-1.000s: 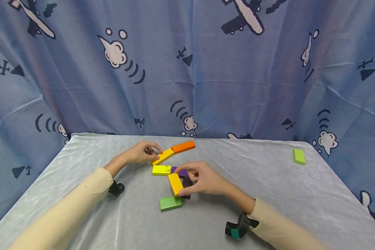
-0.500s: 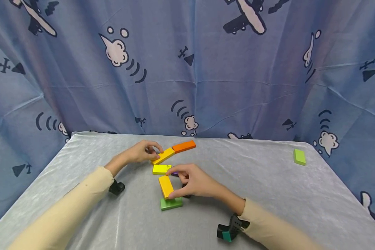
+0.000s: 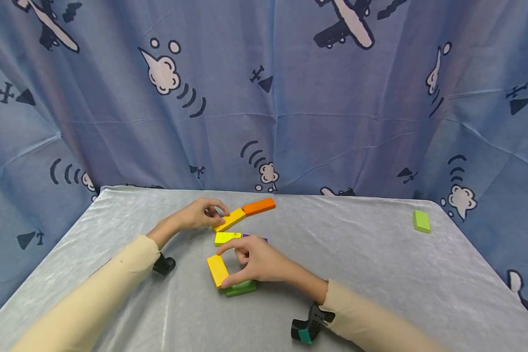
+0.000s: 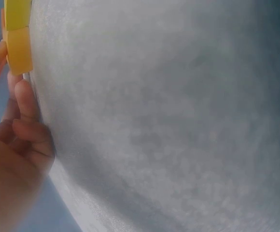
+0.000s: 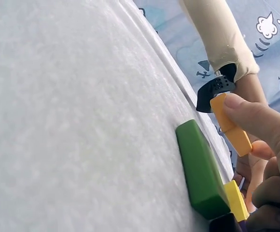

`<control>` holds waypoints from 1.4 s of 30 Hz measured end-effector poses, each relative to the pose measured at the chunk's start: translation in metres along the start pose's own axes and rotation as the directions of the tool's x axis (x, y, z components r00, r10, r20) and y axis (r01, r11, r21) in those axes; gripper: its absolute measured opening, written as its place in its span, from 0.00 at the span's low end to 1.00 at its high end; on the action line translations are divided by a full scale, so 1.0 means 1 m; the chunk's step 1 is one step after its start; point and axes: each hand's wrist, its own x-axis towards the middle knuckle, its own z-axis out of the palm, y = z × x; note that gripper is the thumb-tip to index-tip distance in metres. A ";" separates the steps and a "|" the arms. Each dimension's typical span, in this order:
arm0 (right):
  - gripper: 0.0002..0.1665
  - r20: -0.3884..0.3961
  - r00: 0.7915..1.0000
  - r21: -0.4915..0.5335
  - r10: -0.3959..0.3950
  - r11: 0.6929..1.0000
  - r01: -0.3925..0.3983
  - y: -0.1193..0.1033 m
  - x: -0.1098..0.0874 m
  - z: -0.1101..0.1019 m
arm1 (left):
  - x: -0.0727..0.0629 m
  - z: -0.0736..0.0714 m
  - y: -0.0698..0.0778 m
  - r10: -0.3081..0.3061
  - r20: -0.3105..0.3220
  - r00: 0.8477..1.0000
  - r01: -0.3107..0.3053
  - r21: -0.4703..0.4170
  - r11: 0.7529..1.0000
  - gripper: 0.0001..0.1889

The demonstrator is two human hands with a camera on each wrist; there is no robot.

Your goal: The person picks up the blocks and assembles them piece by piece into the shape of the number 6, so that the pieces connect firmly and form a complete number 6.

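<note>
My left hand (image 3: 202, 213) holds a yellow-orange block (image 3: 232, 219) on the table between thumb and fingers; its end meets an orange block (image 3: 259, 206). Lower in the head view, my right hand (image 3: 261, 261) pinches a second yellow-orange block (image 3: 217, 272) by its ends between thumb and forefinger. That block (image 5: 231, 124) is lifted off the cloth in the right wrist view. A green block (image 3: 241, 289) lies just under the right thumb. A bright yellow block (image 3: 227, 238) sits between the hands, and a purple block (image 3: 263, 239) is mostly hidden behind the right hand.
A light green block (image 3: 421, 221) lies far off at the right side of the table. Grey-white cloth (image 3: 356, 254) covers the table, and a blue patterned curtain (image 3: 229, 98) hangs behind its back edge. Each wrist wears a black camera mount (image 3: 310, 323).
My right hand has moved left with its yellow-orange block, from over the purple and dark blocks to the left of the green one. My left hand has stayed in place.
</note>
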 end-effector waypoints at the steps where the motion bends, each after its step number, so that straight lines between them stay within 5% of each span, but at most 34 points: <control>1: 0.32 0.002 1.000 -0.004 0.004 1.000 -0.004 0.000 0.001 0.001 | 0.000 0.000 0.000 0.006 -0.001 1.000 -0.006 -0.001 1.000 0.11; 12: 0.31 0.013 1.000 -0.055 0.026 0.998 -0.025 0.000 0.009 0.006 | 0.001 0.000 -0.001 0.036 -0.003 0.999 -0.036 -0.005 0.999 0.11; 42: 0.30 0.075 0.988 -0.129 0.134 0.984 -0.123 -0.003 0.019 0.014 | -0.001 0.000 0.003 -0.020 -0.008 1.000 0.020 0.024 1.000 0.10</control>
